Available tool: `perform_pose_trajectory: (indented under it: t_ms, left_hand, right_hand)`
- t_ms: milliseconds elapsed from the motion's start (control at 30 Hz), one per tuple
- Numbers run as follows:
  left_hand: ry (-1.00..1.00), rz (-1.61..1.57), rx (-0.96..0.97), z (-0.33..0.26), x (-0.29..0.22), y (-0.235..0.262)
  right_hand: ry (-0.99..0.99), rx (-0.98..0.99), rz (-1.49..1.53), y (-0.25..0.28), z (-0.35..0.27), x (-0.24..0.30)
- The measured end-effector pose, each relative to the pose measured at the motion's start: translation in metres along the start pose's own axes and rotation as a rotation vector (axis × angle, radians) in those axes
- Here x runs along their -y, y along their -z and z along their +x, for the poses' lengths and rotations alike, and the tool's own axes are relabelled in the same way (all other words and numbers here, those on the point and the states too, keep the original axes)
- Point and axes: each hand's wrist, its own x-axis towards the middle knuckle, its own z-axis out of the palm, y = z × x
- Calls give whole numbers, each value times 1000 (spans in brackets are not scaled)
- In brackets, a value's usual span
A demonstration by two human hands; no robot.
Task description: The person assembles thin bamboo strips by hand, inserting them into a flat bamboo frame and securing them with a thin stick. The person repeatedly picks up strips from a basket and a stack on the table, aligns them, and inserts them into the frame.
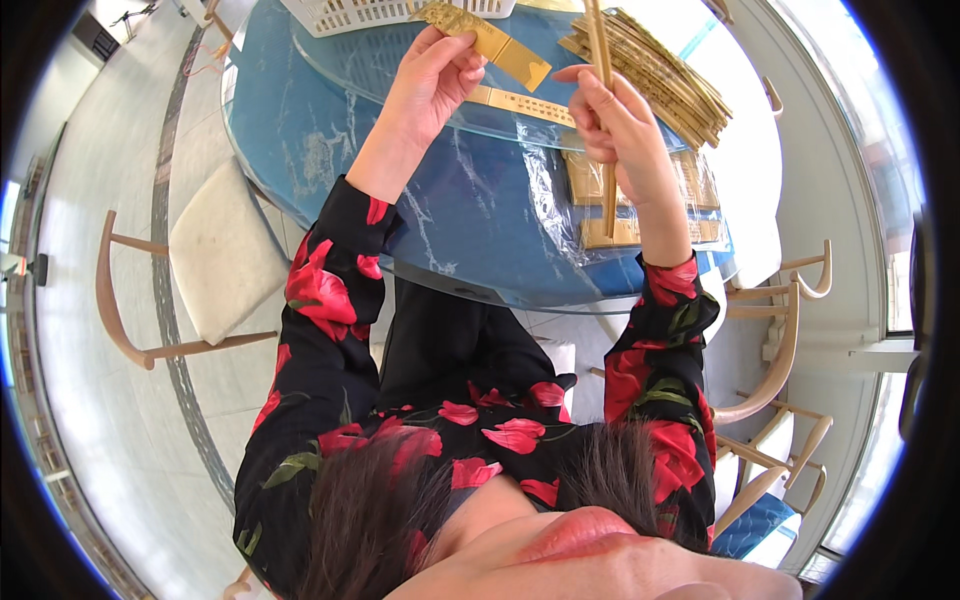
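Over the blue table [440,200], in the head view, a gold card [495,43] and a set of slim wooden sticks [599,45] are held up, one in each hand. The card's long axis slants: one end points to the upper left, toward the white basket [350,14], the other to the lower right, toward the sticks. The sticks run almost straight away from the person, far end leaving by the top edge, near end pointing back at the body; whether there are just two cannot be told. The left hand [432,85] is mostly closed, pinching the card between thumb and fingers. The right hand [622,115] is partly curled, grasping the sticks near their middle, its index finger reaching leftward. Between the hands a printed strip [522,104] lies on the table. Beyond the right hand is a fanned pile [660,80]; nearer, clear-wrapped packs [700,185] lie beside its wrist
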Motion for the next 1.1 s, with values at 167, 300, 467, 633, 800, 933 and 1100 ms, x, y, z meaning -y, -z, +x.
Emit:
perform_pose_trajectory:
  t_ms: [167,300,467,633,800,933,1100]
  left_hand:
    - [-63,140,-30,-8,6,-16]
    - [-98,230,-70,-12,11,-21]
    - [-95,219,-55,-13,17,-30]
    - [119,251,85,-22,18,-35]
    - [154,308,116,-26,25,-42]
    - [182,427,91,-26,23,-42]
    - [1,1562,-2,-30,8,-52]
  right_hand:
    - [-101,-55,21,-17,1,-9]
    - [-92,-91,-9,-10,4,-17]
    - [-110,-129,-31,-5,4,-20]
    - [-118,-94,-13,-5,7,-23]
    - [-145,-49,49,0,5,-22]
    - [-146,-61,88,4,5,-21]
    - [-119,-205,-4,24,10,-27]
